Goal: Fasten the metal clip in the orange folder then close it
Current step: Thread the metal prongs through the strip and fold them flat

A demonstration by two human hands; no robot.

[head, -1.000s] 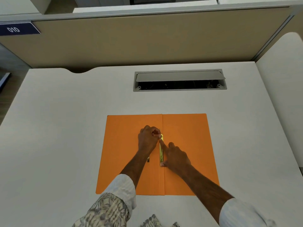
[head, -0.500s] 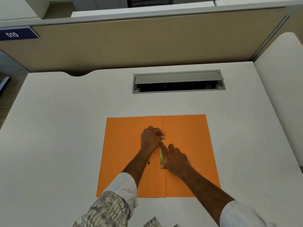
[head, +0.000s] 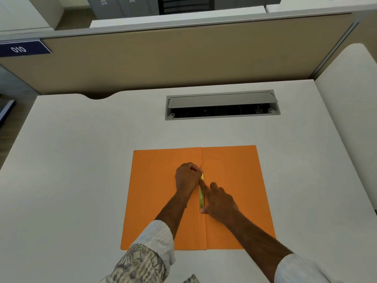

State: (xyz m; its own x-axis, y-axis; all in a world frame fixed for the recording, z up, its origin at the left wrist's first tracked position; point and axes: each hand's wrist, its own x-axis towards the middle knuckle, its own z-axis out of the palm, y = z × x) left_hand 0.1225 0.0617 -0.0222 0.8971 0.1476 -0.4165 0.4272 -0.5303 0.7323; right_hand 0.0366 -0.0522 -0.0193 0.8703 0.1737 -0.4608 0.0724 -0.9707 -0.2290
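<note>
The folder [head: 228,201] lies open on the tabletop [head: 81,180] so I can reach the clip [head: 201,196] along its crease. My left hand [head: 186,177] pinches the clip's 12 o'clock end; my right hand [head: 221,202], fingers spread, presses the 6 o'clock end flat.

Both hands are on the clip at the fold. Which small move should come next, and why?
Probably press the far prong flat: the left hand pinches the far end of the metal clip, the right hand pins its near end, and the orange folder lies open.

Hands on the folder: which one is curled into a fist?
The left hand, bunched at the top of the metal clip; the right hand lies flatter, one finger pointing.
</note>
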